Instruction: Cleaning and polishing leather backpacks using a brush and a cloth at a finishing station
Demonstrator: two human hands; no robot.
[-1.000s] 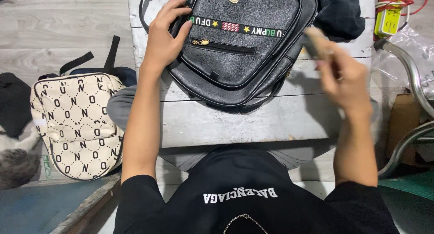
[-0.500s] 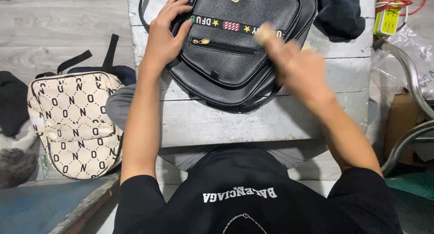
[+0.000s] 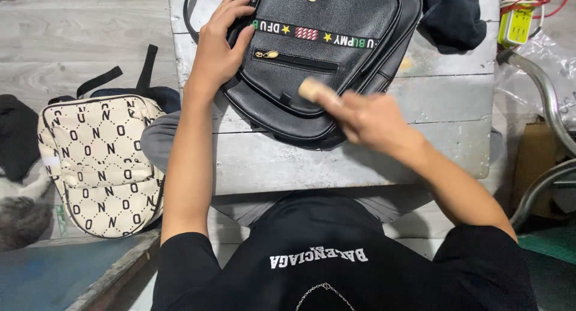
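A black leather backpack (image 3: 336,41) lies flat on a small grey wooden table (image 3: 360,158), its front pocket with a gold zipper pull facing up. My left hand (image 3: 219,47) rests spread on the bag's upper left corner, pressing it down. My right hand (image 3: 369,116) is closed around a small tan brush or pad (image 3: 311,89), whose end touches the lower part of the front pocket. The hand is blurred, so the tool's exact shape is unclear.
A cream patterned backpack (image 3: 99,164) with black straps sits on the floor at left. Dark cloth (image 3: 453,17) lies at the table's far right corner. A yellow power strip (image 3: 519,14), crumpled plastic (image 3: 540,65) and a metal tube frame (image 3: 552,143) are at right.
My right hand has swept from the table's right side leftward across the bag, bringing the tan tool onto the front pocket. My left hand has stayed in place.
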